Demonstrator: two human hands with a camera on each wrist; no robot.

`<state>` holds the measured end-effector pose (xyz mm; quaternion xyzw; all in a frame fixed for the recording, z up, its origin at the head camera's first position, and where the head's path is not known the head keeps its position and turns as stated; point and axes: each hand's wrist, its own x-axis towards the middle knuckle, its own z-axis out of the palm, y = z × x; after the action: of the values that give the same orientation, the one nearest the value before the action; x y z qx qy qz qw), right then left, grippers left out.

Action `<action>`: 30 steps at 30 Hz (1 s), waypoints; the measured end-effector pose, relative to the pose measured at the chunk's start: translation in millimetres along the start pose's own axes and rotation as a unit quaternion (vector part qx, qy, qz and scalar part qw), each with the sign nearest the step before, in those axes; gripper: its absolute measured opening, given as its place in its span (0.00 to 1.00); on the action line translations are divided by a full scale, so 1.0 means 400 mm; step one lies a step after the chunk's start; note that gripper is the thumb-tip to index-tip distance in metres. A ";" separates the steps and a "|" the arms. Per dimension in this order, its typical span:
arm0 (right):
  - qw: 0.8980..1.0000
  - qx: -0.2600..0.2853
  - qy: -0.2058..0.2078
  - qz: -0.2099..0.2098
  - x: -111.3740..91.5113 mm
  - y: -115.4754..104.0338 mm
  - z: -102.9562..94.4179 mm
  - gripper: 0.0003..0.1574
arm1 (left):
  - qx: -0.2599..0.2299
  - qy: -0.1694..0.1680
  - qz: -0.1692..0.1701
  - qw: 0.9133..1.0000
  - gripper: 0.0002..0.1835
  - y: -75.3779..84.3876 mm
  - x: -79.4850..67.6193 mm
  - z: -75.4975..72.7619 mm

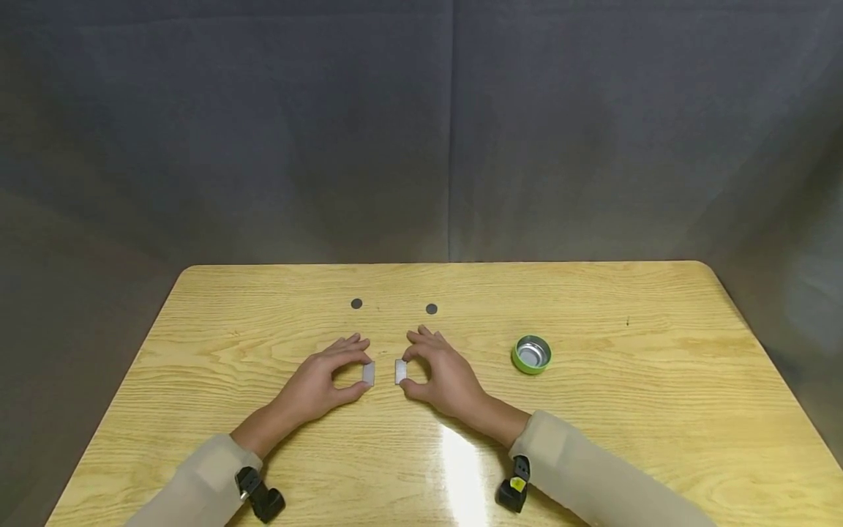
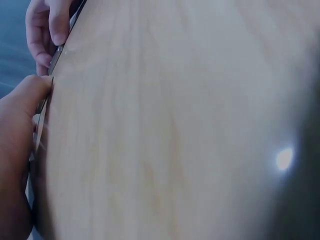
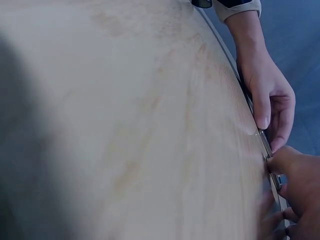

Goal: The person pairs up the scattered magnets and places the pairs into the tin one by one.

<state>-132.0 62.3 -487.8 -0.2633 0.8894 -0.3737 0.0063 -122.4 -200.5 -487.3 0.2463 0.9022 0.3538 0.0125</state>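
Head view — pinching a small flat grey rectangle (image 1: pixel 368 374) in the left hand (image 1: pixel 323 380), a small flat silver rectangle (image 1: pixel 400 371) in the right hand (image 1: pixel 448 377).
Gripping each between thumb and bent forefinger, slightly apart, nearer the wood-grain tabletop's (image 1: pixel 658 439) left edge than its right — showing also two dark round discs (image 1: pixel 356 303) (image 1: pixel 431 309) toward the far edge, plus a green-rimmed round tin (image 1: pixel 531 354) rightward.

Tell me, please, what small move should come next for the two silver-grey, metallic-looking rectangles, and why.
Perhaps ease the left rectangle slightly toward the right rectangle: the left hand and right hand each pinch one, and the pair sit roughly level, with only a narrow strip of yellowish wood-grained table between them.
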 end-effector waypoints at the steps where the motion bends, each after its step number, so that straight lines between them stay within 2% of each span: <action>1: 1.000 0.000 -0.002 0.000 0.001 -0.001 0.001 0.18 | 0.000 -0.001 0.000 1.000 0.19 0.002 0.002 0.002; 24: 1.000 -0.027 -0.016 -0.003 0.025 -0.031 0.015 0.17 | 0.010 0.000 -0.019 1.000 0.18 0.031 0.026 0.024; 30: 0.999 -0.026 -0.019 -0.002 0.023 -0.031 0.014 0.18 | 0.009 0.003 -0.009 1.000 0.20 0.031 0.024 0.027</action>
<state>-133.0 46.9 -481.8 -0.2725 0.8978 -0.3456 0.0160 -123.2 -181.5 -485.9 0.2371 0.9078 0.3458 0.0109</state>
